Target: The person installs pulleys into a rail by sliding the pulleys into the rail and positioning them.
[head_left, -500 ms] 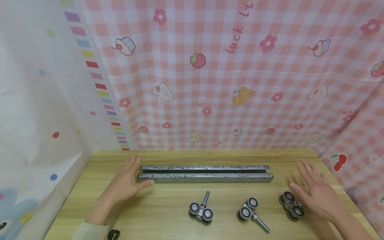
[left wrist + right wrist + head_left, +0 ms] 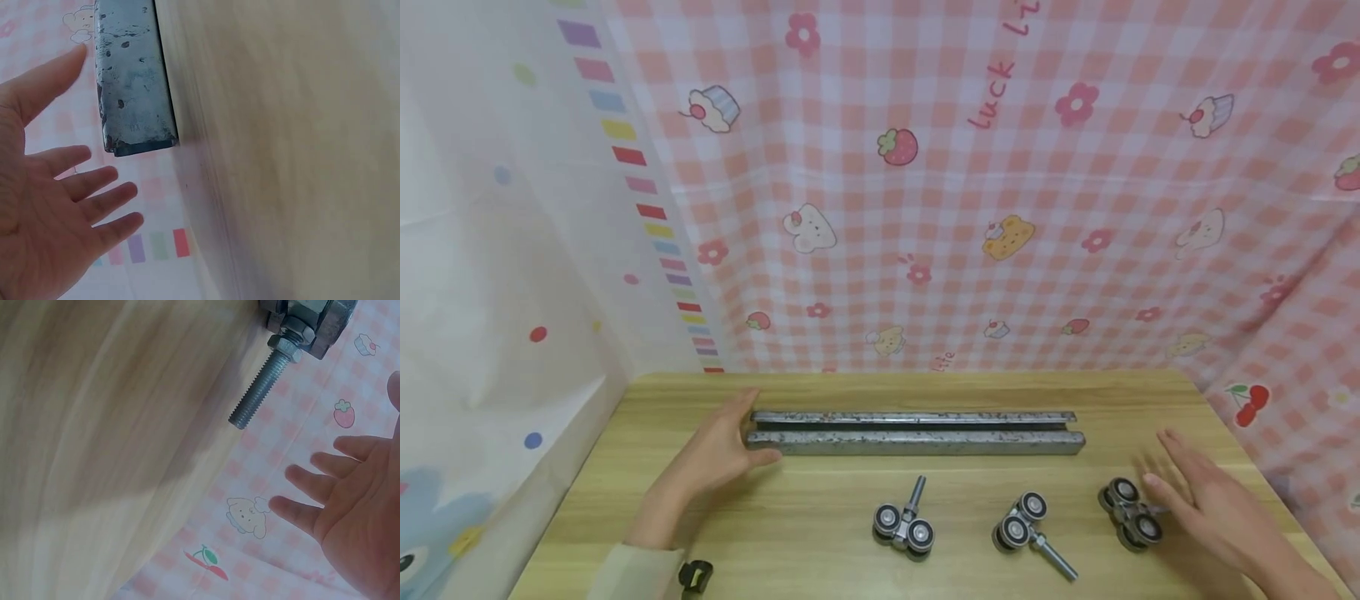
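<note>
A scuffed steel channel rail (image 2: 917, 444) lies lengthwise across the wooden table, its slot facing up. My left hand (image 2: 718, 454) is at the rail's left end, thumb toward the near side, fingers extended. In the left wrist view the rail's squared end (image 2: 137, 112) sits beside the spread fingers. On the right, my right hand (image 2: 1225, 508) hovers beside a wheeled trolley roller (image 2: 1125, 492), fingers straight and holding nothing. That roller's threaded bolt (image 2: 259, 390) points toward the hand's side in the right wrist view. Two more rollers, one left (image 2: 887, 519) and one central (image 2: 1017, 531), lie before the rail.
A black strap-like piece (image 2: 696, 575) is at the left sleeve. The wooden tabletop (image 2: 820, 500) ends at a pink checked cloth (image 2: 850, 200) behind it, with a white printed cloth (image 2: 490, 275) along the left side.
My right hand has drawn back slightly toward me and to the right. The left hand stays at the rail's end, and the rail and rollers lie where they were.
</note>
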Demonstrator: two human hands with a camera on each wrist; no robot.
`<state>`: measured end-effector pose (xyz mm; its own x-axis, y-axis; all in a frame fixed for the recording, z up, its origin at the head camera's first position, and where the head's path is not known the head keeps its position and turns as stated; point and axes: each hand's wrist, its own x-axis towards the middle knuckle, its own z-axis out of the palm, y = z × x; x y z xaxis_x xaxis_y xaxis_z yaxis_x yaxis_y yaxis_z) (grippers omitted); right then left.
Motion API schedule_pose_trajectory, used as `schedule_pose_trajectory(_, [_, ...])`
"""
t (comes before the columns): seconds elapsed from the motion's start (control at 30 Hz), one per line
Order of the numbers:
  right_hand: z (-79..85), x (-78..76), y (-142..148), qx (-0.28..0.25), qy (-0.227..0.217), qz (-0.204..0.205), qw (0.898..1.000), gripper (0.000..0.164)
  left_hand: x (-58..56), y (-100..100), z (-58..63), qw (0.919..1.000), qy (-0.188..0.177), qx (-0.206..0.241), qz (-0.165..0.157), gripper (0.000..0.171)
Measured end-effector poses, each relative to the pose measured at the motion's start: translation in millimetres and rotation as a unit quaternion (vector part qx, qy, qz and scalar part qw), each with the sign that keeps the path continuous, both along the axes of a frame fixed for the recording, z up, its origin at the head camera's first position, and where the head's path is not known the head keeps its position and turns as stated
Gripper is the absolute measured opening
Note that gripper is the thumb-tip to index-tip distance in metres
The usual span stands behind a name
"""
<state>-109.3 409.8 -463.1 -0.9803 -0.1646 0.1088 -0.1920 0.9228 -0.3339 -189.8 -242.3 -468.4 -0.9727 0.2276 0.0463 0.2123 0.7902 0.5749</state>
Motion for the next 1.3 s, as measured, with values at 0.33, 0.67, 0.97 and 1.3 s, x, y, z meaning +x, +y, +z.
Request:
schedule_pose_trajectory(0.33, [0.7, 3.7, 4, 0.008, -0.02, -0.009, 1.0, 0.058, -5.4, -2, -3.3, 0.9998, -0.005, 0.0, -0.019, 0.09])
schedule_pose_trajectory(0.67, [-7.0, 3.7, 11, 0.036, 0.041, 0.021, 0.998, 0.052, -7.4, 0, -2.1, 0.9996, -0.017, 0.008, -0.02, 0.075])
schedule_pose_trajectory(0.97, [-23.4, 1.1, 16, 0.075, 0.116, 0.069, 0.988, 0.037, -5.5, 1, 1.4, 0.9993, -0.034, 0.007, -0.011, 0.069])
schedule_pose_trajectory(1.3, [-34.1, -1.6, 20, 0.062, 0.141, 0.115, 0.981, 0.035, -7.5, 1, 1.1, 0.9994, -0.027, 0.011, -0.016, 0.068])
